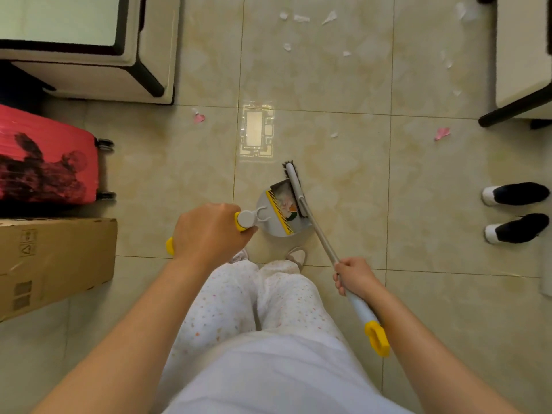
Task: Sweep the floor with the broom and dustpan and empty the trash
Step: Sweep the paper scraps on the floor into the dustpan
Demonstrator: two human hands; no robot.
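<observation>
Sweeping partly done: left hand fingers wrap the yellow-and-grey dustpan handle; just beyond, the grey plastic dustpan holds scraps; right hand fingers clench the grey long-handled broom. White paper bits lie far ahead; emptying looks undone.

Open tiled floor lay ahead between two pale cabinets. A red suitcase and cardboard box blocked the left edge; black-and-white shoes stood right.
</observation>
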